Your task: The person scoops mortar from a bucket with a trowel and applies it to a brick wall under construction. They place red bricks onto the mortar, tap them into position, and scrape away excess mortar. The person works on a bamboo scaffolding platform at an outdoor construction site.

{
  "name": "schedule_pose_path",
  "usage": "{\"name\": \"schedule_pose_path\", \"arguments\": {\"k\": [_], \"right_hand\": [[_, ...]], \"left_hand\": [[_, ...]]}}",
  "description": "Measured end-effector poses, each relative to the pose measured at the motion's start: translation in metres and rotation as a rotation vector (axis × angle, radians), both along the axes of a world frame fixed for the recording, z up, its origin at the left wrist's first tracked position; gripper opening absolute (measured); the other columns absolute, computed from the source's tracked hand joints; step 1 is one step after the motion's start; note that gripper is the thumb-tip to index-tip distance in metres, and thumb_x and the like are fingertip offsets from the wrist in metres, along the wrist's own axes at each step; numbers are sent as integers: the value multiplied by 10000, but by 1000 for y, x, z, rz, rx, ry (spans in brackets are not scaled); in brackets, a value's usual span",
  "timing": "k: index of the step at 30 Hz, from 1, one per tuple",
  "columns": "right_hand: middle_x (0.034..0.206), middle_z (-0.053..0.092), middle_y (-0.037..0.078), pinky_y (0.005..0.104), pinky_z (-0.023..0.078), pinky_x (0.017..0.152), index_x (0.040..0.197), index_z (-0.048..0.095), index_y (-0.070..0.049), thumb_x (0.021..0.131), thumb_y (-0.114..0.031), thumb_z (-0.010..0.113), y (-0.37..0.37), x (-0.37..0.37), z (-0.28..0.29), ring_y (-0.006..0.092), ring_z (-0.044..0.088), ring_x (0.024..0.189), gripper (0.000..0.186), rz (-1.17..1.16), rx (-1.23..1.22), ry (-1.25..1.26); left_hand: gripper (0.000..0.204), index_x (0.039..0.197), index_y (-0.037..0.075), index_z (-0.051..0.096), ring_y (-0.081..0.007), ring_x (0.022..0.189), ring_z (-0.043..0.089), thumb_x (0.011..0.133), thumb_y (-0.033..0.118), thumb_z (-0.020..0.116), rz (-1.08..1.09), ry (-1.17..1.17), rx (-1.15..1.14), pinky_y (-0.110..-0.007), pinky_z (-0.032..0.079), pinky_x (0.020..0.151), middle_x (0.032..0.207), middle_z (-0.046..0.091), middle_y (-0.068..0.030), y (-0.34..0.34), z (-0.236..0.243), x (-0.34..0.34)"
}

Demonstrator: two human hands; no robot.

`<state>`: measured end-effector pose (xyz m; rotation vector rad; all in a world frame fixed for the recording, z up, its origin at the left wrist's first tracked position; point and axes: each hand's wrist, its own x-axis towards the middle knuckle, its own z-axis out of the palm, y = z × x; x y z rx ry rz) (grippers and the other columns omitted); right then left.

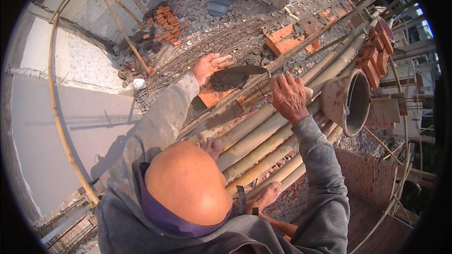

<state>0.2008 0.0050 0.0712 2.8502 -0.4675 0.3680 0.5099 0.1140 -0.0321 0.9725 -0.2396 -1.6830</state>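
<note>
My right hand (289, 95) is closed round the handle of a trowel, over the bamboo poles. The trowel's long dark blade (242, 70) points left, above grey wet mortar (225, 82) on the brickwork (210, 97). Near the blade's tip, my left hand (207, 67) is open with its fingers stretched out, holding nothing that I can see. Beyond the trowel more grey mortar (258, 58) lies beside orange bricks (282, 39) on the wall. The trowel's handle is mostly hidden by my fingers.
Bamboo poles (254, 145) lie under my bare feet (266, 196). A mortar-stained bucket (334, 98) tilts at the right, by stacked bricks (375, 60). An upright bamboo pole (52, 89) stands left. Below lie a brick pile (168, 22) and rubble (197, 11).
</note>
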Motion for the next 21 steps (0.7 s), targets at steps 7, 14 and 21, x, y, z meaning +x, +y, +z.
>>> {"name": "schedule_pose_path", "arguments": {"k": [7, 14, 21], "right_hand": [[934, 633, 102, 406, 494, 646, 1095, 642, -35, 950, -123, 698, 46, -54, -38, 310, 645, 821, 179, -437, 366, -508], [842, 606, 68, 320, 496, 497, 947, 612, -3, 1088, -220, 558, 149, -30, -96, 154, 589, 624, 265, -1160, 1756, -1031], [778, 607, 83, 327, 496, 510, 911, 622, 8, 1074, -224, 554, 192, 81, -71, 177, 578, 597, 292, -1078, 2059, -1203]], "left_hand": [[730, 1596, 11, 418, -234, 1558, 360, 1049, 493, 441, -66, -358, -195, -432, 90, 1294, 1642, 463, -112, -6, -9, -11], [766, 1662, 108, 335, -248, 1606, 228, 1037, 538, 438, -166, -512, -199, -464, 3, 1308, 1650, 457, -78, -11, -12, -15], [830, 1689, 87, 234, -250, 1625, 158, 1021, 521, 469, -236, -604, -252, -455, 4, 1311, 1718, 322, -112, -14, -14, -22]]}}
